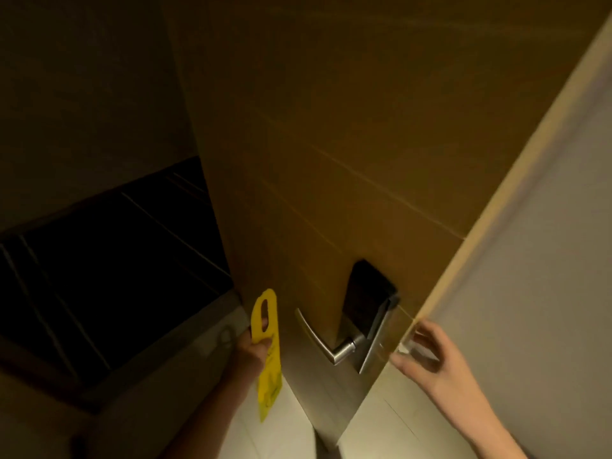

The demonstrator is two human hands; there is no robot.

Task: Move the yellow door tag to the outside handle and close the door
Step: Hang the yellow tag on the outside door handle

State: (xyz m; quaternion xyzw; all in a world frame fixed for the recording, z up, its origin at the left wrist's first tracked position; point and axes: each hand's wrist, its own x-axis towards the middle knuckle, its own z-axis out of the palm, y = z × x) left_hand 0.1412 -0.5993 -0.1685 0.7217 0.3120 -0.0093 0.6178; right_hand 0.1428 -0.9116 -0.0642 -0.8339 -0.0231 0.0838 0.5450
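Observation:
The wooden door (331, 160) stands ajar in front of me, its face turned toward me. On it is a silver lever handle (326, 341) under a black card-lock plate (364, 303). My left hand (251, 352) holds the yellow door tag (266, 352) upright, left of the handle and apart from it, with a finger through the tag's hole. My right hand (427, 349) curls around the door's edge (496, 200) beside the lock.
A pale wall (546, 276) runs along the right. Light floor tiles (381, 425) lie below the door. To the left is a dark room with a black mat or carpet (116, 276) on the floor.

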